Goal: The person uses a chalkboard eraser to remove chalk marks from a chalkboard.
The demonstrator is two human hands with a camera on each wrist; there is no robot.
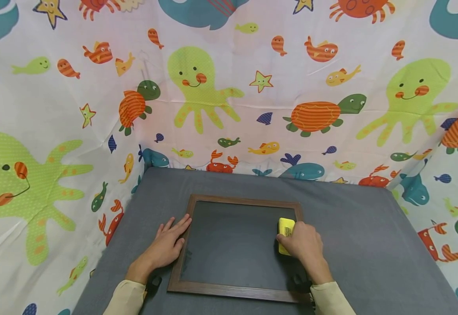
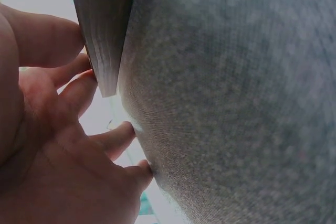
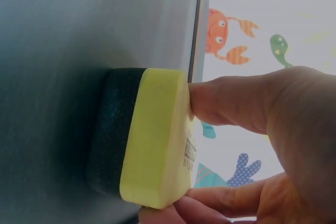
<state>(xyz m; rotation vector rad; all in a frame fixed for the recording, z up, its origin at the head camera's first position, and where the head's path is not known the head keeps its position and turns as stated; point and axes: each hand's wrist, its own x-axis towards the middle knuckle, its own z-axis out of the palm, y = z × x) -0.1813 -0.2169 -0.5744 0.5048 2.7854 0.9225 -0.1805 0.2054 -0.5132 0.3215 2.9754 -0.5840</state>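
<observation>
A small chalkboard (image 1: 229,245) in a brown wooden frame (image 1: 229,289) lies flat on the grey cloth. My right hand (image 1: 305,243) holds a yellow eraser (image 1: 286,226) near the board's right side. In the right wrist view, thumb and fingers grip the yellow body of the eraser (image 3: 157,135), and its dark felt side faces the board surface. At the board's left edge my left hand (image 1: 166,245) rests with fingers spread. In the left wrist view, that hand's thumb and some fingers touch the frame's side (image 2: 102,40), while other fingertips meet the cloth.
Grey cloth (image 1: 370,245) covers the table around the board. White curtains (image 1: 236,57) printed with sea animals hang behind and at both sides. A dark strap-like object (image 1: 154,282) sits under the left wrist.
</observation>
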